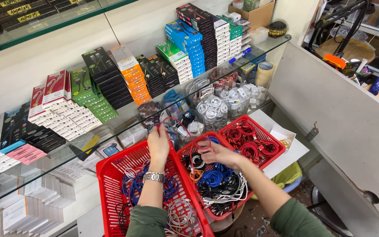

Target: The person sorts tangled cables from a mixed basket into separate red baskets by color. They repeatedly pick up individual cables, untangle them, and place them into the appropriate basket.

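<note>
Two bare hands work over three red plastic baskets packed side by side below a glass shelf (110, 127). The left hand (159, 142) is raised, fingers pointing up and away, its back turned to the camera, with a metal watch band (154, 177) on the wrist and a green sleeve (148, 221) further down the forearm; its fingertips close on a thin red cable (178, 123) that arches up and over toward the other hand. The right hand (218, 153) reaches in from the lower right, palm down, fingers pinched on the far end of that same red cable where it loops above the middle basket (185, 153). The left basket (106, 175) holds blue and pale cables, the middle one a tangle of blue, black, white and orange coils, and the right basket (268, 134) mostly red coils. How many fingers actually grip the cable is hard to tell, since the left fingertips blend into clutter behind the glass. Both elbows are cut off by the lower edge. Stacks of small coloured boxes (110, 79) line the shelf, and a roll of tape (264, 72) stands near its right end.
</note>
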